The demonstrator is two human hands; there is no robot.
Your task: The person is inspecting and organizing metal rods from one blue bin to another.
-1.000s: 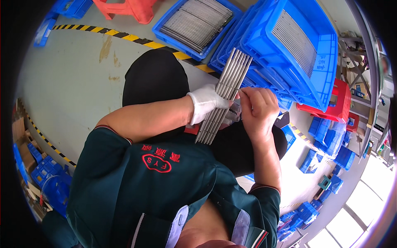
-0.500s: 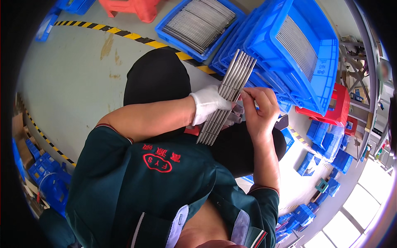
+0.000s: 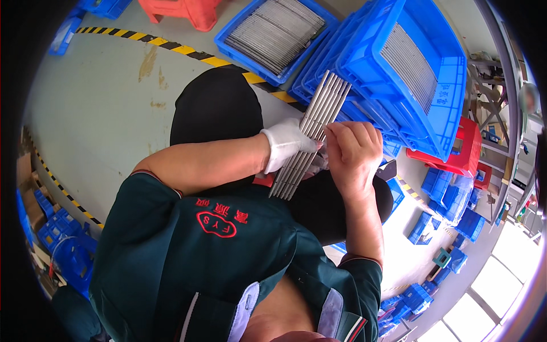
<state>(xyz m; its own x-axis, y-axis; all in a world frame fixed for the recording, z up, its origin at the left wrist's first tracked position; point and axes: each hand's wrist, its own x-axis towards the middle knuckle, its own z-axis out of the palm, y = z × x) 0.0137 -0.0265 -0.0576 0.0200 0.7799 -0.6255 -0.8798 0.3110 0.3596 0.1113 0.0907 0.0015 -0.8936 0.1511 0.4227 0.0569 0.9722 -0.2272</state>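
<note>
A row of slim metal rods (image 3: pixel 323 105) lies side by side across my left hand (image 3: pixel 284 141), which wears a white glove with bare fingertips. That hand grips the rods around the middle, its thumb on top and its other fingers partly hidden underneath. The rods slant from near my shirt up toward the blue crates, and show narrow grooves along their length. My bare right hand (image 3: pixel 357 153) is closed in a pinch at the rods' right edge. Whatever sits between its thumb and forefinger is too small or hidden to make out.
A blue crate (image 3: pixel 224 50) full of metal rods stands on the floor ahead. To its right, a stack of blue crates is topped by a tilted crate (image 3: pixel 447 62) holding more rods. Red stools (image 3: pixel 468 145) and a metal rack (image 3: pixel 496 145) are at the right.
My right hand has shifted a little left and its fingers have come over the rods' edge. The rods have moved slightly left in my left hand.
</note>
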